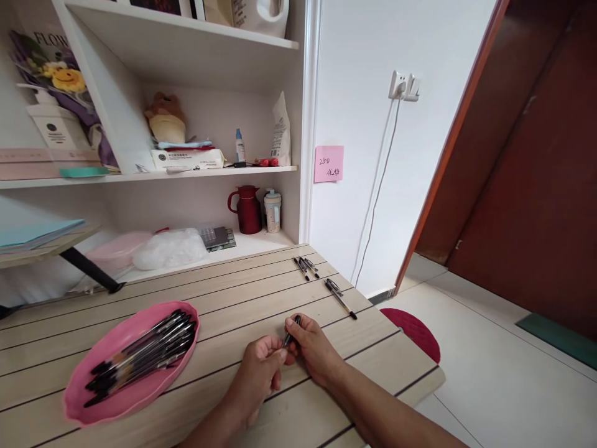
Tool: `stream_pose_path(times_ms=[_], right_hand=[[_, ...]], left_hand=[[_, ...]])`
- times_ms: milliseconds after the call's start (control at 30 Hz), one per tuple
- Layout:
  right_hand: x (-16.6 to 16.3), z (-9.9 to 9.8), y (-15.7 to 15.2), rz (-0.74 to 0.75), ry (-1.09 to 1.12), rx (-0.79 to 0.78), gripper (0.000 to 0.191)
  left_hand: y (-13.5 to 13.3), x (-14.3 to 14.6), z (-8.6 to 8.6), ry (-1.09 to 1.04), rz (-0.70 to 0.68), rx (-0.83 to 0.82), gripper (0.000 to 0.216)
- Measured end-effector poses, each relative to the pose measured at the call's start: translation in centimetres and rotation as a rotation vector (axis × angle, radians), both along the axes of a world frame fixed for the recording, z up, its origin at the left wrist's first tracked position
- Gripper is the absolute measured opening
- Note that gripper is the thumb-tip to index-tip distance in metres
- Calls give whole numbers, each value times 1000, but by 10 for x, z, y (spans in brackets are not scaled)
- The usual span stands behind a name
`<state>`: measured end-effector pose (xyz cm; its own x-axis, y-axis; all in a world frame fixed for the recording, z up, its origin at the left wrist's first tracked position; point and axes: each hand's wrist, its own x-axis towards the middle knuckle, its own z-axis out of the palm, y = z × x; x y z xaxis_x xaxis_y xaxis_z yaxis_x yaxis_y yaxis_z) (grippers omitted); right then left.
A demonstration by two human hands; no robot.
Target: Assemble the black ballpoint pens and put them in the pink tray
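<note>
Both hands meet over the front right of the table, around a short dark pen (290,333) with a clear section. My left hand (262,367) pinches its lower end between thumb and fingers. Closed on the upper end is my right hand (311,344); fingers cover much of the pen, so its full length is hidden. To the left, a pink oval tray (77,398) holds a bundle of black-and-clear pens (144,354). Beyond my right hand lie a pen with a black tip (342,300) and, farther back, several short pen pieces (305,267).
The slatted wooden table (224,298) ends at a right edge, with a red round stool (413,330) beside it. White shelves (219,177) at the back carry a red jug (249,210) and a cup (273,210). A small raised stand (51,246) rests at the left.
</note>
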<state>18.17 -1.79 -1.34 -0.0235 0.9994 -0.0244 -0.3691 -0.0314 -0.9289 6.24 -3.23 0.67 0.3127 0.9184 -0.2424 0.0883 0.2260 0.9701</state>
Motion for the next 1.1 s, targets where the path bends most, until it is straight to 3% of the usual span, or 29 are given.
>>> stream_pose_path(times_ms=[300, 800, 933, 1033, 1100], right_hand=[[-4, -5, 1, -119, 56, -34, 38], [18, 2, 13, -394, 105, -11, 32], [24, 3, 12, -321, -182, -3, 16], [36, 6, 4, -303, -690, 69, 3], [47, 9, -6, -311, -1054, 151, 9]], left_hand=[[2, 0, 5, 76, -93, 106, 26], [0, -11, 3, -4, -153, 4, 49], [2, -14, 0, -83, -92, -22, 47], [3, -14, 0, -102, -85, -24, 46], [2, -13, 2, -96, -85, -23, 45]])
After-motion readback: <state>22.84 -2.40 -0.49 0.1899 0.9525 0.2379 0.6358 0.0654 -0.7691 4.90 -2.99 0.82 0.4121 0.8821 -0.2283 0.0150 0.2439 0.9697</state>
